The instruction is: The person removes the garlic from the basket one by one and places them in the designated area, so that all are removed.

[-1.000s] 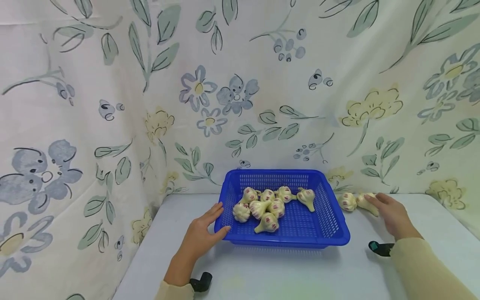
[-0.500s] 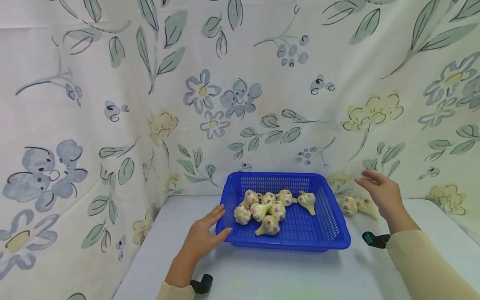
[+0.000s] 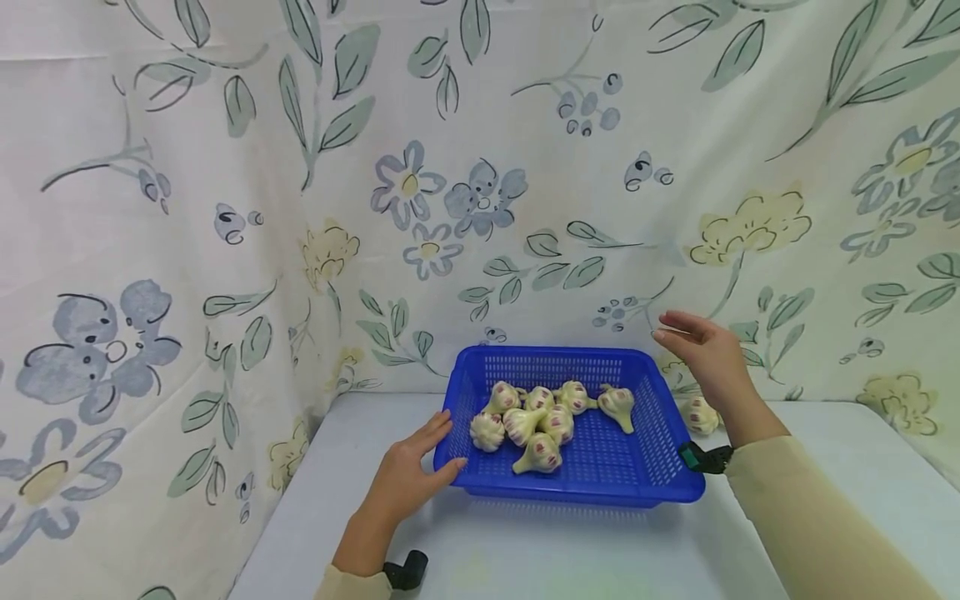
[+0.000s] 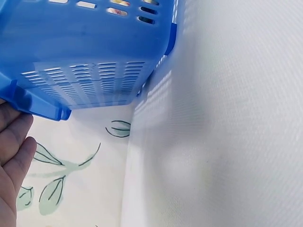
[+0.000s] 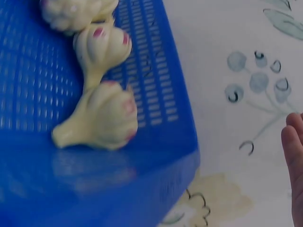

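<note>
A blue plastic basket holds several garlic bulbs, white with purplish marks. My left hand rests against the basket's left rim, fingers fairly straight and thumb at the front left corner. In the left wrist view, its fingers touch the rim from outside. My right hand is raised above the basket's right back corner with nothing visible in it. Only a few fingertips show in the right wrist view, apart from the basket. Right of the basket lies a loose garlic bulb, partly covered by the right wrist.
The basket stands on a white table. Floral cloth hangs directly behind it and along the left side. Each wrist wears a small black camera mount, such as the left one.
My right hand has left the loose garlic on the right, risen and moved left toward the basket. The left hand stays at the rim. The view has shifted slightly.
</note>
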Motion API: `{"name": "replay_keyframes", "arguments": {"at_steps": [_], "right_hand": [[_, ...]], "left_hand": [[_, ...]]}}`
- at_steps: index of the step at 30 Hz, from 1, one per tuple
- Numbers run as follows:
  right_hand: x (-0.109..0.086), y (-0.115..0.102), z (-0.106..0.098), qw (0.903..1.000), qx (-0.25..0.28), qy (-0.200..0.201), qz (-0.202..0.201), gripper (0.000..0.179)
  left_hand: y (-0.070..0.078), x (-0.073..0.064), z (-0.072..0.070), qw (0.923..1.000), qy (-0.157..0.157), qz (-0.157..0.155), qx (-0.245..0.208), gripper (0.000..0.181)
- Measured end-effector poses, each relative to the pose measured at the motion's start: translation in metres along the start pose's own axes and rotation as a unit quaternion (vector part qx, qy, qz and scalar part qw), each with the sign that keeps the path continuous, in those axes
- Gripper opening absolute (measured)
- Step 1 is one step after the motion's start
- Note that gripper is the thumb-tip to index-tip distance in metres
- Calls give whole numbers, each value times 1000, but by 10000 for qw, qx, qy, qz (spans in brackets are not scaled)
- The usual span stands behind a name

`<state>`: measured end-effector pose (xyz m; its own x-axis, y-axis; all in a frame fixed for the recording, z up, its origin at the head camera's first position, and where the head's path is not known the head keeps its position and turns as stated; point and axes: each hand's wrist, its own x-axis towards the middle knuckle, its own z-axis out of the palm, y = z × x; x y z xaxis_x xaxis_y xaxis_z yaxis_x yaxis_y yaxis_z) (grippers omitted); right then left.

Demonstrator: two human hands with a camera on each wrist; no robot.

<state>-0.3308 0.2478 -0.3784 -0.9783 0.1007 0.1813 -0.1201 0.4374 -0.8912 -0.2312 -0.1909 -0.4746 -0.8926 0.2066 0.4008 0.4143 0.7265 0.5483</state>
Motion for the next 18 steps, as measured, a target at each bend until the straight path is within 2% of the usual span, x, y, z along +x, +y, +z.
{"name": "replay_keyframes", "arguments": {"at_steps": [5,7,9,13,16,18], "right_hand": [[3,-9,18,9990,344,-176,-217,67],[5,-10,27,9972,639,-291,-256,65],[8,-10,37,9931,1063,-453,-190,65],[15,-5,58,9769,1932,-911,36,68],[20,-1,71,9707,2107,-1131,219,67],[22,1,79,9713,2034,-1181,356,67]], "left_hand": [[-1,0,1,9998,-76,-160,-27,67],[-1,1,2,9997,-98,-205,-61,67],[-1,1,2,9997,-101,-192,-83,67],[-1,1,1,9998,-84,-120,-125,67],[-2,1,1,9999,-61,-13,-78,66],[-3,2,1,10000,-67,-8,-64,66]]}}
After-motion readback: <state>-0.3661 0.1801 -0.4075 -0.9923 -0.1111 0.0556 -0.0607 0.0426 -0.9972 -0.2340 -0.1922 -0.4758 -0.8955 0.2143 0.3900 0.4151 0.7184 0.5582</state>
